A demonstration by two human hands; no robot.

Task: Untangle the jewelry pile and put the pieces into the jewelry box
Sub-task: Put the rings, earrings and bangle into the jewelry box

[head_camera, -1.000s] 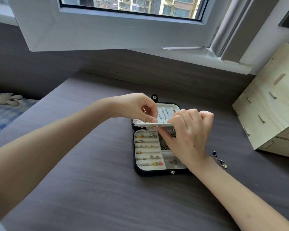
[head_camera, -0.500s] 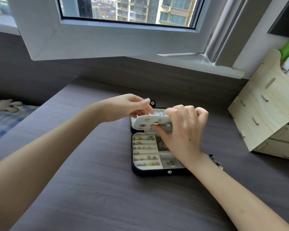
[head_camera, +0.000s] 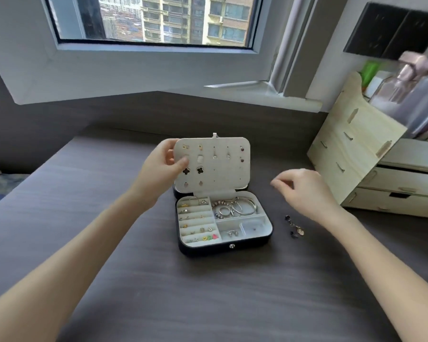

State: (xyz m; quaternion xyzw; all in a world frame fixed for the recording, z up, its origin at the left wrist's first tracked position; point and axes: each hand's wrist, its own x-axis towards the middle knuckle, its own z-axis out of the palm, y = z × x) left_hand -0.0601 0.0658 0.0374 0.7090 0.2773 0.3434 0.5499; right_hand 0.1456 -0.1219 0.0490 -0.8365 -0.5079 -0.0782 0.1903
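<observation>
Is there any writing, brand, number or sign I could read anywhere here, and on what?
No text can be read anywhere.
No lettering shows on the box or its panel.
The organizer is bare wood, no label.
The items stored in it are too blurred to tell.
The wall plate shows no marks.

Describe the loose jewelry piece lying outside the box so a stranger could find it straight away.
Start at the open black jewelry box on the dark wood-grain desk. Just right of it, near the right hand, lies a short chain of dark beads with a gold charm. Unlike the other jewelry, it sits outside the box.
</observation>
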